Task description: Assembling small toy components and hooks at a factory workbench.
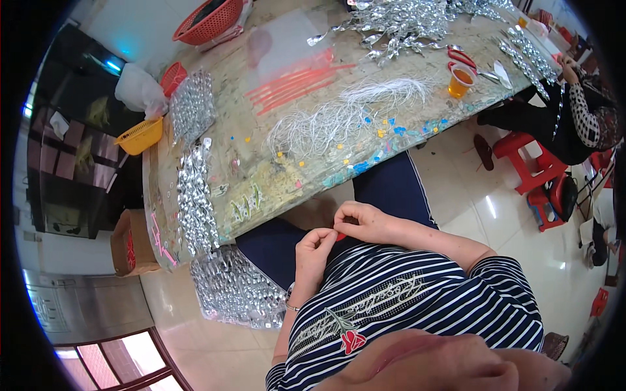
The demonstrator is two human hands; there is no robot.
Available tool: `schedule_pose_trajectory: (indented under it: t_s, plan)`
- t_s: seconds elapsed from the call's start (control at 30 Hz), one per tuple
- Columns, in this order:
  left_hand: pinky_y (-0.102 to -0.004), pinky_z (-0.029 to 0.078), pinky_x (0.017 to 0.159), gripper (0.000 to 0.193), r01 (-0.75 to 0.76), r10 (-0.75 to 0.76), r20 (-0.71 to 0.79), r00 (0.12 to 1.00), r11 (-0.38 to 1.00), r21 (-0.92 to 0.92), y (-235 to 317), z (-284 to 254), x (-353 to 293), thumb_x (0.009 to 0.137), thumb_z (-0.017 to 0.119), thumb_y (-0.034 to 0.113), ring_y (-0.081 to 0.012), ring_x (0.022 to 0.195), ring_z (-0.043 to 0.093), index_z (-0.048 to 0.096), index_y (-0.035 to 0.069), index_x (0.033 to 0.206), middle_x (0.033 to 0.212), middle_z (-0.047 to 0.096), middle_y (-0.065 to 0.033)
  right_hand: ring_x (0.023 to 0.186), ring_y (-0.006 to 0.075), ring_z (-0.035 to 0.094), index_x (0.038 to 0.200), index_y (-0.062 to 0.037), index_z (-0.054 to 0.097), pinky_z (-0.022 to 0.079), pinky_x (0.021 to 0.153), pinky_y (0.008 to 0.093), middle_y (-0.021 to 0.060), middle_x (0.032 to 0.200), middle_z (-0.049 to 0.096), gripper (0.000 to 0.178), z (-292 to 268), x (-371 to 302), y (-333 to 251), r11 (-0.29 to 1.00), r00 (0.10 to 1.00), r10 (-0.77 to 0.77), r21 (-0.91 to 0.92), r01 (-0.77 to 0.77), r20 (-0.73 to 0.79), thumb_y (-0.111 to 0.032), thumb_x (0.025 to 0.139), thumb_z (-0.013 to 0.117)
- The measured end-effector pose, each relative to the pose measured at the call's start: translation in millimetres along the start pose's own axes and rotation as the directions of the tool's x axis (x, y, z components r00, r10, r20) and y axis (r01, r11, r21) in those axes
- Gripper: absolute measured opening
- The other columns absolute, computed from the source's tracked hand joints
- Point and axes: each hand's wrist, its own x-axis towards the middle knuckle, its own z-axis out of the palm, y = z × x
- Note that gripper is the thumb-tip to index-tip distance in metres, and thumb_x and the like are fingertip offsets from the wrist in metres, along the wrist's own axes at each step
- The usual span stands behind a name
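Near the middle of the frame I see the left hand (313,253) and the right hand (365,223) meeting tip to tip above the lap, thumb and forefinger pressed together on each. Both appear to pinch a small red piece (341,236), mostly covered by the fingers; I can't tell whether a thread runs from it. A slip worries me most: the piece is tiny, and the hands sit off the near edge of the table (225,98), so a loosened pinch could drop it between the knees or onto the floor (466,189).

Across the upper middle, a loose tangle of white threads (339,117) could snag a finger brushing through it. At upper right a cup of amber liquid (460,81) stands close to the edge, beside red-handled scissors (462,60); a knocking elbow could spill it. Silver twisted strands (195,202) run along the table's left end, and a silver-filled bag (235,287) lies below them, lower left, crowding that side.
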Motion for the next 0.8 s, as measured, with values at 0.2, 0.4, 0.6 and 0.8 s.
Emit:
schedule_pose_trajectory:
  t_s: [0.2,0.4,0.6,0.8]
  plan:
    - [-0.0159,0.024,0.046,0.009,-0.011,0.011,-0.003,1.000,1.000,0.029,-0.5,-2.1,2.1,0.086,0.065,0.010,0.0018,0.052,0.036,0.067,0.004,0.092,0.071,0.057,0.0078,0.071,0.0120,0.062,0.087,-0.0018,0.055,0.048,0.062,0.0249,0.0073,0.087,0.053,0.012,-1.5,0.1,3.1,0.998,0.998,-0.058,-0.036,0.058,-0.003,-0.012,0.088,0.059]
    - [-0.0167,0.022,0.044,0.007,0.009,-0.009,-0.048,0.999,1.000,-0.011,1.3,1.8,4.7,0.086,0.065,0.010,0.0011,0.049,0.033,0.064,0.005,0.090,0.065,0.052,0.0084,0.069,0.0108,0.059,0.088,-0.0012,0.055,0.048,0.061,0.0246,0.0066,0.084,0.053,0.014,-1.8,1.1,5.2,0.999,1.000,-0.007,0.032,0.007,-0.005,-0.015,0.089,0.058]
    - [-0.0168,0.021,0.044,0.007,0.069,-0.069,-0.001,0.998,0.998,-0.011,0.1,-3.0,7.1,0.085,0.065,0.009,0.0006,0.048,0.033,0.063,0.004,0.090,0.064,0.050,0.0078,0.069,0.0085,0.054,0.089,-0.0011,0.056,0.049,0.063,0.0241,0.0041,0.079,0.058,0.015,-5.7,2.7,4.9,0.976,0.997,0.070,0.207,-0.072,0.019,-0.016,0.089,0.058]
    - [-0.0174,0.022,0.044,0.007,0.058,-0.058,-0.028,0.998,0.998,0.002,-3.0,-4.8,5.6,0.084,0.064,0.007,0.0004,0.048,0.033,0.065,0.003,0.090,0.063,0.051,0.0073,0.069,0.0083,0.056,0.090,-0.0013,0.056,0.049,0.062,0.0241,0.0035,0.079,0.059,0.017,-3.7,2.1,6.7,0.970,0.991,0.129,0.201,-0.135,0.047,-0.018,0.089,0.057]
